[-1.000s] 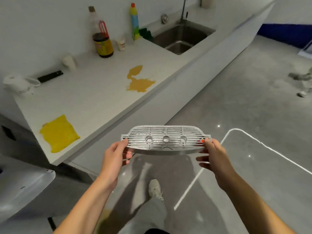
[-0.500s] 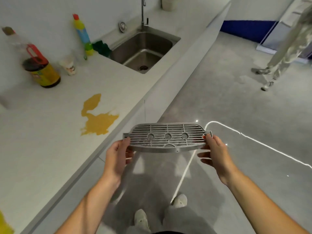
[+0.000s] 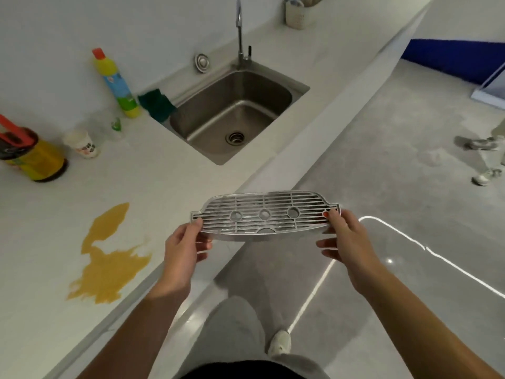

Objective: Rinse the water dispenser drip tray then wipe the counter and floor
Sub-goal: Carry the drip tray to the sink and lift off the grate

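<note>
The grey slatted drip tray [image 3: 264,214] with three round holes is held level over the counter's front edge, between both hands. My left hand [image 3: 183,250] grips its left end and my right hand [image 3: 345,239] grips its right end. The steel sink [image 3: 232,113] with its tap [image 3: 240,31] lies just beyond the tray, set into the white counter [image 3: 164,181]. A yellow spill [image 3: 109,258] spreads on the counter to the left of my left hand.
Beside the sink sit a green sponge [image 3: 157,103], a yellow-blue detergent bottle [image 3: 116,83], a paper cup [image 3: 82,144] and a dark jug [image 3: 30,157]. A white holder [image 3: 297,15] stands past the tap. Another person's feet [image 3: 483,160] are on the grey floor at right.
I have walked along the counter toward the sink, which now lies right beyond the tray. The spill has slid left and nearer. Both hands keep the same hold on the tray.
</note>
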Tool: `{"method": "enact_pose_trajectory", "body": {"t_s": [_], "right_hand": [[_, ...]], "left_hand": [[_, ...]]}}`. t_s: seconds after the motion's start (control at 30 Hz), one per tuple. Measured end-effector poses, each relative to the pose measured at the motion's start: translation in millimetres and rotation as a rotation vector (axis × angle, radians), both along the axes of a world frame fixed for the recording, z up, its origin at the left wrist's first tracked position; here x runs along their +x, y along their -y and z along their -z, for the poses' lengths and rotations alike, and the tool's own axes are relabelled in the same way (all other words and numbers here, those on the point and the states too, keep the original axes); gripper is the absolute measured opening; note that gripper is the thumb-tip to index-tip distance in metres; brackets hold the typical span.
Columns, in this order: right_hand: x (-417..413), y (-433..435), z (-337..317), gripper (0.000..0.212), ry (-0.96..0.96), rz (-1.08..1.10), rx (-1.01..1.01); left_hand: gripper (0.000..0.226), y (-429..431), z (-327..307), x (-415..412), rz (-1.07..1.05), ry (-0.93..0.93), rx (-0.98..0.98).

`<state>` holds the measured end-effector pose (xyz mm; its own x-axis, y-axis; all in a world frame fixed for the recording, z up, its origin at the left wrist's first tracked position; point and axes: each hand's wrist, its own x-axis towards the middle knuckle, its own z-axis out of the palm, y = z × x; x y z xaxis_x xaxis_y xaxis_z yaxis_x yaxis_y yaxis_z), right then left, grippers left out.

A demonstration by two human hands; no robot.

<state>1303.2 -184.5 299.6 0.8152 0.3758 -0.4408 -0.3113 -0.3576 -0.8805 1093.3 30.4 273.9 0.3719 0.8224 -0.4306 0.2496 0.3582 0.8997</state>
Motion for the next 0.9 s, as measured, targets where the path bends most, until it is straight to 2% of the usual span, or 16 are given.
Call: {"method": "enact_pose_trajectory", "body": {"t_s": [0.27, 0.57, 0.7, 0.9], "right_hand": [[153.6, -99.1, 22.1, 0.023, 0.023, -0.089, -0.019], [308.5, -228.3, 29.8, 0.026, 0.034, -0.171, -0.053], [362.8, -277.7, 28.9, 0.028, -0.012, -0.23, -0.053], [448.1, -351.5, 41.5, 0.027, -0.038, -0.381, -0.03]], "left_hand": [[0.022, -80.2, 23.7, 137.9, -0.157, 0.022, -0.022], [0.021, -186.8, 35.5, 276.1, -0.172, 0.006, 0.053], [0.021, -223.4, 32.2, 322.6, -0.226, 0.02, 0.005], [0.044, -269.4, 36.4, 393.6, -0.372, 0.295, -0.227]]}}
